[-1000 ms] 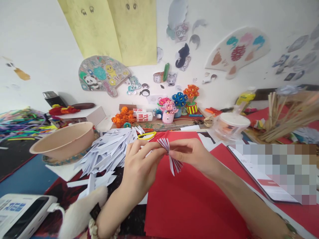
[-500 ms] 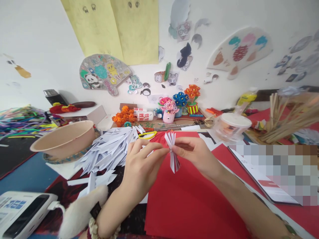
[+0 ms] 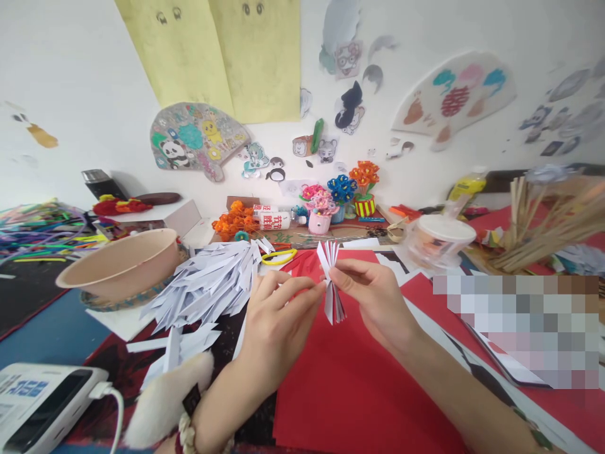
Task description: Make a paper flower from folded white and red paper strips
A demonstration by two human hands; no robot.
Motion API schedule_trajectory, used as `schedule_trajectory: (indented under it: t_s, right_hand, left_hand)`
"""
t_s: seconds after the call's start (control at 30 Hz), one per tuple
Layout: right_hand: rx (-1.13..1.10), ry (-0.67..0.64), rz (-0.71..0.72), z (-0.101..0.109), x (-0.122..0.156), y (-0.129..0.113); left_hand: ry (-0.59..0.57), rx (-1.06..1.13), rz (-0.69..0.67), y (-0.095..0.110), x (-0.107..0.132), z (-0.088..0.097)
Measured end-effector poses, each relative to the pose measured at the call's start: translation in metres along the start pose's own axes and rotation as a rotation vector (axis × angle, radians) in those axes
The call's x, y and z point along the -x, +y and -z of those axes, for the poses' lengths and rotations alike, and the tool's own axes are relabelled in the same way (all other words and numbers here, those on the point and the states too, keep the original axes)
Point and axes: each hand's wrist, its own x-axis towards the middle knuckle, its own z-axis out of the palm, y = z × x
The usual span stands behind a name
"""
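Note:
A bundle of folded white paper strips stands upright in front of me, pinched narrow at its waist and fanned out at both ends. The thumb and fingers of my right hand grip it at the waist from the right. From the left, my left hand reaches the same waist with its fingertips pressed together; whatever they pinch is too small to make out. Below both hands lies a large sheet of red paper. Left of my left hand is a heap of loose folded white paper pieces.
Yellow-handled scissors lie behind the hands. A beige bowl and a white device with a cable are on the left. Flower crafts in small pots line the wall. A lidded tub stands at the right.
My left hand has come slightly lower and right, its fingers more curled at the bundle's waist. My right hand has shifted a little right, and the paper bundle has turned slightly and moved up.

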Motion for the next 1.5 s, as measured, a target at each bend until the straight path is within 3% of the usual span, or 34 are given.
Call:
schedule_trajectory:
  t_s: [0.33,0.87,1.17,1.5]
  right_hand:
    - [0.064,-0.003,-0.023,0.003,-0.002,-0.005]
    - [-0.022,-0.003,-0.053,-0.003,0.002,-0.004]
    - [0.136,-0.04,-0.094,0.005,-0.006,-0.007]
    - [0.156,-0.126,-0.102,0.005,-0.006,-0.009]
  left_hand:
    - [0.034,-0.172,-0.002,0.0,0.001,0.0]
    - [0.051,-0.244,-0.079,0.011,0.001,-0.004]
    - [0.032,-0.113,0.092,-0.003,0.001,0.0]
    - [0.008,-0.101,0.221,-0.003,-0.004,0.006]
